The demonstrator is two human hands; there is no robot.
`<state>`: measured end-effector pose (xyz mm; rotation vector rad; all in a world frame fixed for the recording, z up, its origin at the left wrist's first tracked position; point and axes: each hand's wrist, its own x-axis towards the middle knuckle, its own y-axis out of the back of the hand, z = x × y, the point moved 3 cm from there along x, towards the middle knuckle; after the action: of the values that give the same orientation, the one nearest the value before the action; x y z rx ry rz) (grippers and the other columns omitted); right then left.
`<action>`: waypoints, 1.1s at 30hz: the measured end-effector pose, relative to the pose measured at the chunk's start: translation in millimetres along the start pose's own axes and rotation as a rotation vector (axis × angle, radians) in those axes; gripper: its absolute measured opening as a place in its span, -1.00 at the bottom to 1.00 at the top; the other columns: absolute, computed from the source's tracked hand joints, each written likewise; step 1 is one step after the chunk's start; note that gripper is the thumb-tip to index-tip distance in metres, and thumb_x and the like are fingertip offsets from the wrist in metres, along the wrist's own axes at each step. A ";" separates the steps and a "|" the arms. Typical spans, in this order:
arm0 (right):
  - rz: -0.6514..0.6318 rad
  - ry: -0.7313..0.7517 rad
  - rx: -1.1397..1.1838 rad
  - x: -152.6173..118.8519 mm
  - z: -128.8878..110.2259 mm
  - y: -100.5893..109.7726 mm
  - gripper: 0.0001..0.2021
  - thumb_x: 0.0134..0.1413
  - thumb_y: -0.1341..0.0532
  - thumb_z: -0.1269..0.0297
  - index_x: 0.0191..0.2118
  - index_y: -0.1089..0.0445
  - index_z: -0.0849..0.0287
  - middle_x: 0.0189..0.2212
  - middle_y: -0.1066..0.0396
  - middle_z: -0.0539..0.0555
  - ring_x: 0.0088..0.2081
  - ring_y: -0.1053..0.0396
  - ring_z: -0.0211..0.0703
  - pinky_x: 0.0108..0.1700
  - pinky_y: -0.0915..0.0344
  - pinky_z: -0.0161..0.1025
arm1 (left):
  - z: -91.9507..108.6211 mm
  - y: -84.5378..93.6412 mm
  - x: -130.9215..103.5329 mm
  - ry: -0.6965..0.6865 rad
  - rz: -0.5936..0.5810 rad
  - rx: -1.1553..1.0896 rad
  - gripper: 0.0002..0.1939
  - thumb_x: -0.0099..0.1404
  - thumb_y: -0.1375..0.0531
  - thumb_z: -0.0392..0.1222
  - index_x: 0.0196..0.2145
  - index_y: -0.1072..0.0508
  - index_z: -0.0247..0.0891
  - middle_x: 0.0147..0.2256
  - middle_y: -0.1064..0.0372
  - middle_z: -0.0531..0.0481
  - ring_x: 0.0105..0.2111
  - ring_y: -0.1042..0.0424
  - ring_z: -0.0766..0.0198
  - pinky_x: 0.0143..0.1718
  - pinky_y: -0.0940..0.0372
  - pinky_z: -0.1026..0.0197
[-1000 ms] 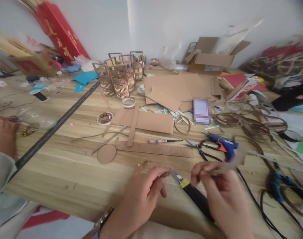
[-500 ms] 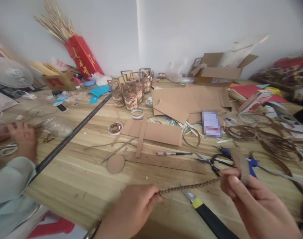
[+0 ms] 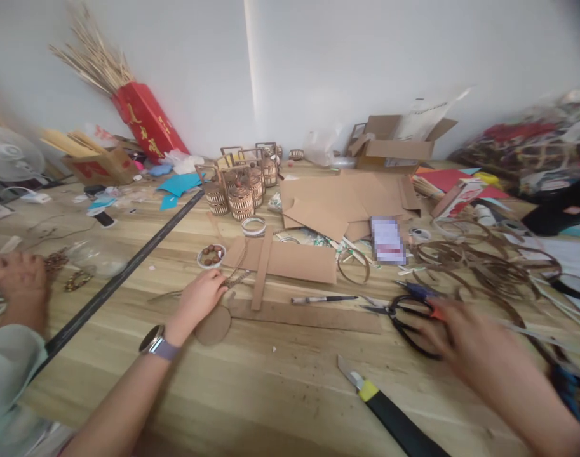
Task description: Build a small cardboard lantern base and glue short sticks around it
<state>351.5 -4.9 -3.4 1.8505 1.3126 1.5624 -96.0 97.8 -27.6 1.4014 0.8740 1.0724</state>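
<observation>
My left hand (image 3: 202, 298), with a watch on the wrist, has closed fingers at a thin braided cord (image 3: 238, 261) by the cardboard pieces. A round cardboard disc (image 3: 212, 326) lies partly under that hand. Over on the right, my right hand (image 3: 471, 339) is blurred, its thumb and forefinger apart above the handles of black scissors (image 3: 398, 312). Beside them are blue-handled pliers (image 3: 416, 290). A utility knife (image 3: 389, 412) with a black and yellow handle lies in front, between my hands. A pen (image 3: 324, 299) rests past it, along a long cardboard strip (image 3: 303, 316).
Small woven baskets (image 3: 242, 202) stand behind a white dish (image 3: 204, 256) of brown beads. Flat cardboard (image 3: 337, 193) and coiled brown strips (image 3: 490, 260) spread to the right. At left, a co-worker's hand (image 3: 20, 279) is near a clear plastic container (image 3: 96, 257).
My left hand has moved forward and left to the flat cardboard pieces. My right hand no longer holds the cord stretched between both hands and is now over the scissors. The view has shifted right.
</observation>
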 end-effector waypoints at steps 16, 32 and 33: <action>-0.376 0.078 -0.421 -79.0 -15.1 -10.8 -0.69 0.23 -0.06 0.12 -0.14 -0.47 0.14 -0.24 -0.55 0.18 -0.19 -0.50 0.20 -0.17 -0.30 0.08 | 99.5 41.8 -25.5 -0.296 0.254 -0.030 -0.81 0.42 -0.05 -0.34 -0.26 -0.45 -0.25 -0.34 -0.47 -0.07 -0.24 -0.35 0.08 -0.26 -0.30 0.12; -0.902 -0.050 0.238 -34.0 -121.0 -17.5 -0.71 0.11 -0.27 0.23 -0.03 -0.49 0.10 -0.18 -0.57 0.13 -0.14 -0.50 0.08 -0.12 -0.35 -0.11 | 186.3 5.8 -71.4 -0.119 -0.294 0.101 -0.75 0.34 -0.09 -0.48 -0.08 -0.42 -0.31 -0.17 -0.38 -0.19 -0.16 -0.40 0.01 -0.31 -0.44 0.10; -0.967 -0.021 0.201 -36.8 -123.4 -20.2 -0.69 0.06 -0.29 0.29 -0.04 -0.49 0.09 -0.21 -0.58 0.11 -0.17 -0.51 0.08 -0.14 -0.33 -0.12 | 186.9 6.6 -74.0 -0.100 -0.313 0.102 -0.73 0.33 -0.08 -0.51 -0.09 -0.43 -0.31 -0.17 -0.39 -0.20 -0.15 -0.41 0.02 -0.32 -0.44 0.12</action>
<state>232.7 -58.6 -1.6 0.9953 1.9756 0.8965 57.2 -32.4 -26.2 1.3357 1.0462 0.7232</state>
